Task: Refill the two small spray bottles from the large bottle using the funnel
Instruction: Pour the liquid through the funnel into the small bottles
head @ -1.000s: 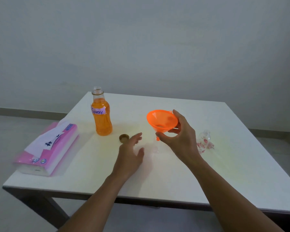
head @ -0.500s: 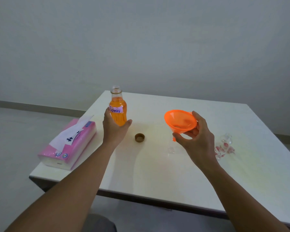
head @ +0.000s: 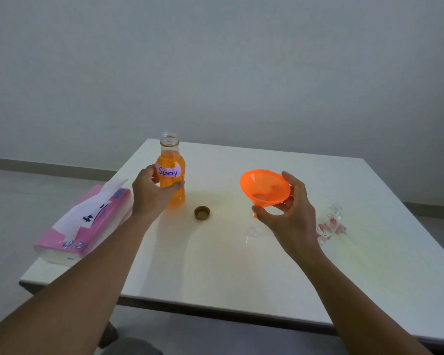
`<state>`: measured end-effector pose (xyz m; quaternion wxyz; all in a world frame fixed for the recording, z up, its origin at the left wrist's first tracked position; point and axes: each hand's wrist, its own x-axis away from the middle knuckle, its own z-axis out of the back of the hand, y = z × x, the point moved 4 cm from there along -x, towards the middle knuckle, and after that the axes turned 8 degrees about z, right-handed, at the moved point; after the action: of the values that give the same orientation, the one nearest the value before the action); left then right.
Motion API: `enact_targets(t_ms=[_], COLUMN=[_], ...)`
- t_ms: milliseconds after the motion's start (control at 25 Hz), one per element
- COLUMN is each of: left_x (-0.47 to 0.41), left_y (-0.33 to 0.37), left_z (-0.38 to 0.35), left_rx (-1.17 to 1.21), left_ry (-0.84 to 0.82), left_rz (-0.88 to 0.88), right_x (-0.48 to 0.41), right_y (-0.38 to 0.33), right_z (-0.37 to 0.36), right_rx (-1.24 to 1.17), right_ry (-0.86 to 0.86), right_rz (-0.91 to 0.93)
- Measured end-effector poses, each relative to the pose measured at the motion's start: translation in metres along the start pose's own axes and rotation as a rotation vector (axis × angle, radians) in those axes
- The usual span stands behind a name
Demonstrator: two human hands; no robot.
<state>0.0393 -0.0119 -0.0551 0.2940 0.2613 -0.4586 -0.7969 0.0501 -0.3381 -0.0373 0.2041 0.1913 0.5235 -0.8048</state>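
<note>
Well, from my end the white table (head: 215,265) fills most of the head view, set against a plain grey wall. At its left edge lies a pink tissue pack (head: 87,226), partly overhanging the tabletop, with a white sheet sticking out of it.

Next to the pack stands the large bottle (head: 170,160), upright and uncapped, holding orange liquid and wearing a label that reads "Spray". The left hand (head: 151,198) is wrapped round its middle, fingers and thumb curled about the body below the label. I cannot tell whether its base is on the table or just off it.

The right hand (head: 290,213) grips the orange funnel (head: 265,187) by its cone, thumb beneath and fingers round the far rim, the mouth tilted toward me. Its spout points down above a clear small spray bottle (head: 251,231), which is faint and hard to make out.

Right of that hand, a flower-printed small spray bottle (head: 328,225) stands open-topped, near the table's right side.

Between the large bottle and the funnel, a brown cap (head: 202,213) lies hollow side up.
</note>
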Motion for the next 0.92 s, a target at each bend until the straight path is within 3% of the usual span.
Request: enact_targets(t_ms=[360, 920], left_x=[0.048, 0.064], left_y=[0.047, 0.071], left_z=[0.001, 0.001], left_rx=[-0.029, -0.268], left_ry=[-0.136, -0.311], left_rz=[-0.356, -0.550], right_x=[0.001, -0.003], right_y=[-0.003, -0.005], right_z=[-0.003, 0.006], right_rx=[-0.015, 0.040], right_ry=[0.002, -0.032], right_rz=[-0.027, -0.053])
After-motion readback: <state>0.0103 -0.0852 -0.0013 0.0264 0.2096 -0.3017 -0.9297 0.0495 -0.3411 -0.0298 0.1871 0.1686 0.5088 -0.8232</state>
